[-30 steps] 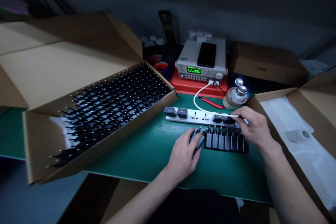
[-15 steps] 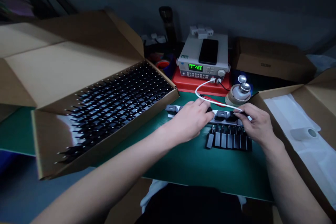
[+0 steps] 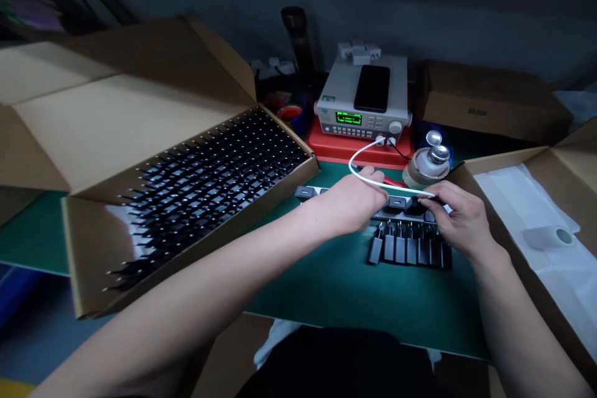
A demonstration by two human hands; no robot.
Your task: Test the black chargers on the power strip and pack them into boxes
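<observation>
My left hand [image 3: 353,202] is closed over the middle of the white power strip [image 3: 394,210], pressing a black adapter onto it; the adapter is mostly hidden under my fingers. Black adapters [image 3: 397,202] sit plugged in on either side of that hand. My right hand [image 3: 459,217] pinches the end of the white cable [image 3: 361,171] at the strip's right end. The cable loops back to the grey tester [image 3: 361,113] with a green display. A row of several black adapters [image 3: 408,250] lies on the green mat in front of the strip.
A large open cardboard box [image 3: 88,261] full of black adapters fills the left. Another open box [image 3: 536,165] with white foam and a tape roll [image 3: 545,237] stands at right. A phone [image 3: 372,87] lies on the tester; a metal weight [image 3: 426,165] stands beside it.
My left hand picked one adapter from the row's left end, carried it up to the power strip and now presses down there. My right hand has stayed on the cable end.
</observation>
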